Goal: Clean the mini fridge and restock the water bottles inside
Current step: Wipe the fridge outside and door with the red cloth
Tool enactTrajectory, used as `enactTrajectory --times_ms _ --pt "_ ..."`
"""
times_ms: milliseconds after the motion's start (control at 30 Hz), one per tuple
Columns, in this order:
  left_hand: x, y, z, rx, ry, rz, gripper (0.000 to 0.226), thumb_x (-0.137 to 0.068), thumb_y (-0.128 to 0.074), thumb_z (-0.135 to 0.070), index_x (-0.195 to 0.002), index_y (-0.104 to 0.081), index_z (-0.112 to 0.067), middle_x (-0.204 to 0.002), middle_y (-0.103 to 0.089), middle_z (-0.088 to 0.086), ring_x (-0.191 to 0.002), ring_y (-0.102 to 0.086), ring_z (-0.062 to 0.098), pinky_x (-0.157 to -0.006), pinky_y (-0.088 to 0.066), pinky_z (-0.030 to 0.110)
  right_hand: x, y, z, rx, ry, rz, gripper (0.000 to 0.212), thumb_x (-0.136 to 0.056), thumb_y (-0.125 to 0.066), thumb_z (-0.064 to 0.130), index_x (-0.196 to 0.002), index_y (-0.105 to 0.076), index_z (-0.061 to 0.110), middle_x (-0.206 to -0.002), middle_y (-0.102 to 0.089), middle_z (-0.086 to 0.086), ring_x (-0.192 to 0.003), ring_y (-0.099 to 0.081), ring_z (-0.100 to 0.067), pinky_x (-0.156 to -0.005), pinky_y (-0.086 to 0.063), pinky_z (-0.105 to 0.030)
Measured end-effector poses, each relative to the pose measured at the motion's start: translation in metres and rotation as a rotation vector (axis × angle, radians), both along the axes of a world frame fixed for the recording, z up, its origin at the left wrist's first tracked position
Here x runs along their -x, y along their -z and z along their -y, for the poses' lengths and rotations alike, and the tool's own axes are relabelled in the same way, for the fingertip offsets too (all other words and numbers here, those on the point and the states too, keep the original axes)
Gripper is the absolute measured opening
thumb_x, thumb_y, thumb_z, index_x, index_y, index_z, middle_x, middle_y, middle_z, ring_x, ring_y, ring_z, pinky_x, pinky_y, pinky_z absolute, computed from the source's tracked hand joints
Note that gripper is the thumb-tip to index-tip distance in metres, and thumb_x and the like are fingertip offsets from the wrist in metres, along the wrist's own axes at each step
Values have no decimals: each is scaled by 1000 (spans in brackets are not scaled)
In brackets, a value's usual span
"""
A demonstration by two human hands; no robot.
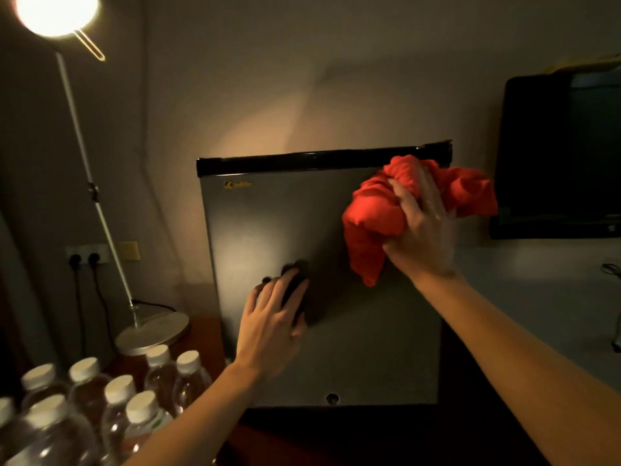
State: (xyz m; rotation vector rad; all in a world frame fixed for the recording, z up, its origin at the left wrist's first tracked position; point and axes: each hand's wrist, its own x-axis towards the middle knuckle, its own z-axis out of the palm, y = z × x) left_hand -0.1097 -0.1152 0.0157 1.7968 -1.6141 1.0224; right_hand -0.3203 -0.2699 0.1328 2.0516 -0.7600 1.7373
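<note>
I am pressing my left hand flat, fingers straight and a little apart, on the smooth grey door of the mini fridge. My right hand is gripping a soft, crumpled red cloth against the door's upper right corner. Clear plastic water bottles with white round caps are standing at lower left, near a lit lamp on a thin metal pole.

One mini fridge, one red cloth, eight water bottles, one lamp, two hands.
</note>
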Motion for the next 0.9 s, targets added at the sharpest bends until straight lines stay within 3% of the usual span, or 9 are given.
enactTrajectory --times_ms 67,233,433,533,667,800,900 --pt "-3 -2 -4 8 -2 -16 56 -84 -53 -35 -137 -55 -20 -146 -44 6 -125 -47 24 -105 -40 43 -25 -4 -15 -63 3 6 86 -53 -59 31 -138 -52 22 -154 -34 -15 -142 -33 -30 -104 -35 -51" --pt "-24 -2 -16 39 -32 -66 59 -80 -55 -33 -137 -55 -19 -145 -44 7 -126 -45 25 -108 -31 37 -89 -9 -52 89 -33 -126 62 -75 -57 34 -136 -56 24 -153 -37 -16 -143 -34 -28 -106 -33 -53" --pt "-35 7 -28 40 -49 -126 62 -73 -61 -32 -133 -57 -18 -138 -49 10 -124 -47 28 -104 -39 39 -160 -22 -100 166 -46 -445 74 -66 -63 37 -139 -52 29 -157 -30 -11 -146 -26 -23 -115 -15 -53" --pt "-47 11 -34 46 -43 -179 71 -66 -69 -29 -135 -54 -19 -136 -45 8 -120 -47 28 -102 -41 38 -182 -28 -111 224 -53 -545 72 -74 -63 39 -143 -47 27 -159 -26 -11 -148 -21 -24 -117 -10 -54" --pt "-53 9 -36 64 -45 -136 67 -68 -65 -30 -133 -55 -19 -135 -49 10 -117 -48 28 -101 -36 36 -184 -35 -112 239 -53 -622 67 -83 -59 41 -146 -41 28 -161 -22 -9 -149 -15 -24 -117 -3 -53" --pt "-42 5 -30 101 -13 -130 57 -75 -55 -34 -130 -59 -19 -137 -50 10 -122 -48 30 -102 -40 40 -155 -31 -100 178 -47 -589 62 -81 -47 41 -142 -48 31 -157 -32 -10 -146 -27 -22 -117 -15 -51" --pt "-25 7 -22 81 28 -101 57 -75 -60 -31 -130 -61 -19 -139 -50 10 -125 -45 28 -106 -36 40 -112 -8 -74 114 -7 -475 64 -75 -61 37 -138 -53 31 -153 -39 -13 -141 -38 -23 -111 -29 -50"
